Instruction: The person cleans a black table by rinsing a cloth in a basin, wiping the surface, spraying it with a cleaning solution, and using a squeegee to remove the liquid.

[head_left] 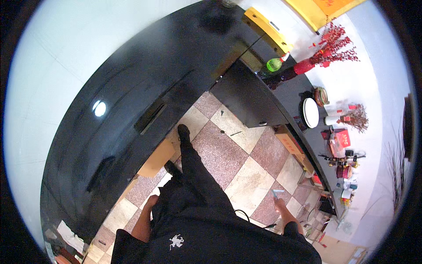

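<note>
In my right hand, out to my right above the tiled floor, is a small light-blue T-shaped tool, which looks like a squeegee. It points away from me. My left hand hangs low beside my dark trousers, its fingers partly hidden. Something white, perhaps cloth or paper, shows beside that hand; whether I hold it is unclear. To my left stretches a long glossy black counter. A green spray bottle with a red-and-white head stands on the far black surface.
A black panel closes off the far corner. Cardboard boxes sit under the left counter. Along the right counter are a red vase, a white round plate-like object and a red bag. Small dark bits lie on the floor.
</note>
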